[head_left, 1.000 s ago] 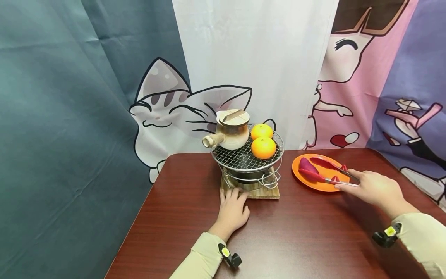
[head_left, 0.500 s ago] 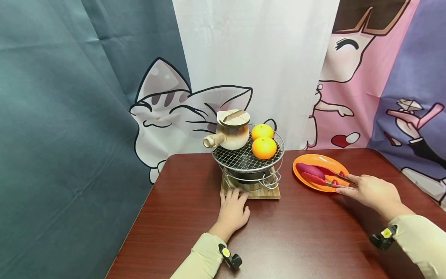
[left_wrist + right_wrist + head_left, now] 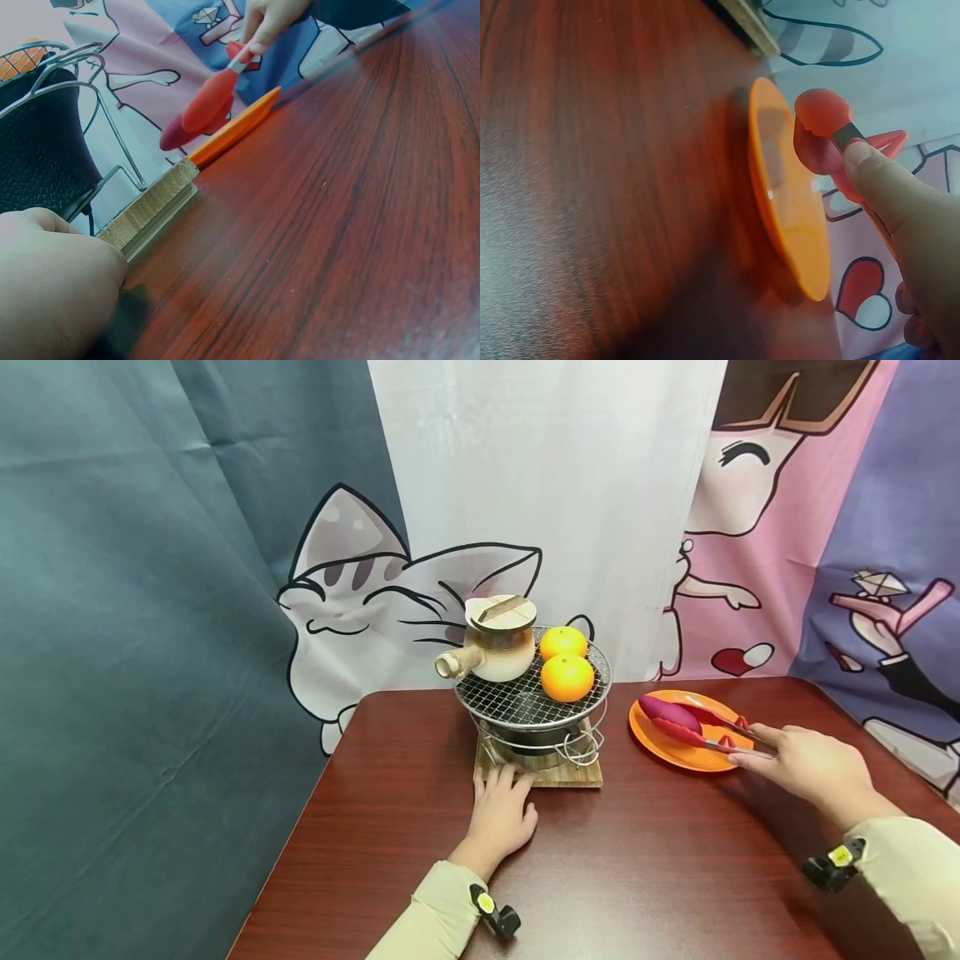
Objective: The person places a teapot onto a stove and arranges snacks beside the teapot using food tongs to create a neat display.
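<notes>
My right hand [image 3: 817, 768] grips red-tipped tongs [image 3: 686, 734] by their metal arms. Between the tong heads sits a smooth purple sweet potato [image 3: 667, 710]. In the left wrist view the sweet potato [image 3: 174, 133] shows above the rim of the orange plate [image 3: 240, 129]. The plate [image 3: 693, 764] lies on the table at the right. My left hand [image 3: 498, 818] rests with relaxed fingers at the front edge of the wooden board [image 3: 573, 778] under a small round grill; the fingertips touch the board.
On the grill's wire mesh [image 3: 517, 703] stand a lidded clay pot [image 3: 510, 656] with a side handle and two oranges [image 3: 567, 677]. A wire stand [image 3: 581, 747] surrounds the black stove body. A printed curtain [image 3: 585, 485] hangs behind the reddish-brown table [image 3: 622, 877].
The tongs have come together on the sweet potato, which has turned and now sits raised between their heads. My left hand keeps its place on the board.
</notes>
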The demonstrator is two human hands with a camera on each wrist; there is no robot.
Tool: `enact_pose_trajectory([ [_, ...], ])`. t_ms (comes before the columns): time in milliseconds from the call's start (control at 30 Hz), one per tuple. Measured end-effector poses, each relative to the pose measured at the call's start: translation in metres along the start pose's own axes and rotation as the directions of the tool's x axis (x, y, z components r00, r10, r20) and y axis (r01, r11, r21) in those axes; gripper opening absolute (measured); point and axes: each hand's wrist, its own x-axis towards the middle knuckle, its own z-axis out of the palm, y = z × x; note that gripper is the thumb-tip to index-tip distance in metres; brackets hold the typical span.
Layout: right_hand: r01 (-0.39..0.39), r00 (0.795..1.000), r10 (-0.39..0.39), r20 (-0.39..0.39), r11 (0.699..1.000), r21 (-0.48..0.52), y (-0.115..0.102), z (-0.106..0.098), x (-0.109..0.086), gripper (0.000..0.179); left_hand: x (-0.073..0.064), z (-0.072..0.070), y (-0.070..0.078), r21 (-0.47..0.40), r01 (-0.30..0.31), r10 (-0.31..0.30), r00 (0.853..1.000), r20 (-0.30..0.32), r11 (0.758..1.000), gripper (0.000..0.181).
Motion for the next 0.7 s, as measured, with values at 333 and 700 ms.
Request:
enact_pose_trajectory([
  [333, -0.043, 0.999, 0.043, -0.017, 0.999, 0.009, -0.007, -0.02, 0.004, 0.096, 0.0, 0.001, -0.001, -0.001, -0.006, 0.006, 1.0, -0.013, 1.0, 0.046],
  [700, -0.018, 0.998, 0.019, -0.068, 1.0, 0.022, -0.023, -0.045, 0.006, 0.094, 0.0, 0.001, -0.001, -0.008, -0.003, 0.003, 1.0, -0.007, 1.0, 0.046],
])
